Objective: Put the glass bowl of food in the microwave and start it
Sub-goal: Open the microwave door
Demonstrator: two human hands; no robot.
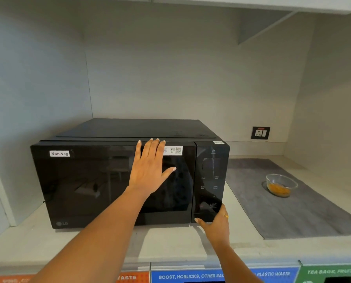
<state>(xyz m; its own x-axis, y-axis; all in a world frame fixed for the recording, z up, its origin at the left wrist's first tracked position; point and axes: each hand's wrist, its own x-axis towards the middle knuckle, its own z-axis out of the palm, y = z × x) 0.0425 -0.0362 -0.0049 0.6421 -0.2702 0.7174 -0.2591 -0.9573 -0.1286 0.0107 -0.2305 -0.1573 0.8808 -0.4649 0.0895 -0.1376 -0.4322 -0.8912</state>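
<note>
A black microwave [89,180] with a "Non-Veg" label stands on the counter, its door closed. My left hand [150,168] lies flat against the upper right part of the door, fingers spread. My right hand [215,221] touches the bottom of the control panel [210,180], thumb under the lower edge, below the START mark. The glass bowl [280,184] with orange-yellow food sits to the right of the microwave on a grey mat [293,217], apart from both hands.
A wall socket [260,132] is behind the mat on the back wall. A cabinet underside hangs overhead. Labelled waste bins [191,276] line the counter's front edge below. A side wall stands close to the microwave's left.
</note>
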